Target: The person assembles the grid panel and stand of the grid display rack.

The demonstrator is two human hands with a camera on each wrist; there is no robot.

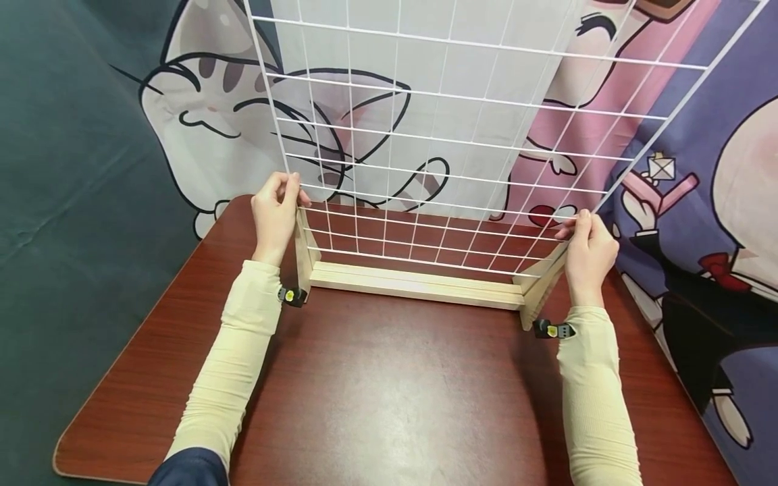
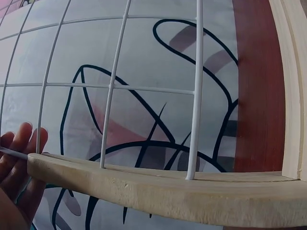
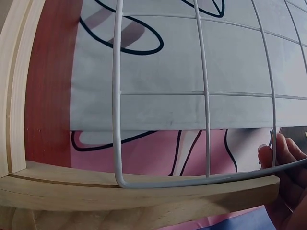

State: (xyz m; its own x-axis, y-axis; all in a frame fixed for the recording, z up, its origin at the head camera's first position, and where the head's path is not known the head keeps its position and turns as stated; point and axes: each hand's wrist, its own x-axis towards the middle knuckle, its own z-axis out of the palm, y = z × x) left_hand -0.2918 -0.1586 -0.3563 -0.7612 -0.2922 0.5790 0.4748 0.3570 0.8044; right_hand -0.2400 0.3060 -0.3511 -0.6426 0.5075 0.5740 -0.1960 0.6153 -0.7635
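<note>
A white wire grid (image 1: 389,133) rises between two upright wooden side pieces joined by a pale wooden crossbar (image 1: 419,283). The left hand (image 1: 276,209) grips the grid's left edge wire just above the left side piece (image 1: 304,250). On the other side, the right hand (image 1: 591,253) holds the right edge wire near the top of the right side piece (image 1: 541,290). In the left wrist view the grid's bottom wire (image 2: 195,96) stands off the crossbar (image 2: 293,86). The right wrist view shows the grid's corner (image 3: 121,182) at the groove of the wooden side piece (image 3: 230,194).
The frame stands on a reddish-brown table (image 1: 389,391). Behind it hangs a cloth backdrop printed with cartoon figures (image 1: 213,128), with a green cloth (image 1: 67,202) at the left. Small black wrist devices (image 1: 293,296) sit at both cuffs.
</note>
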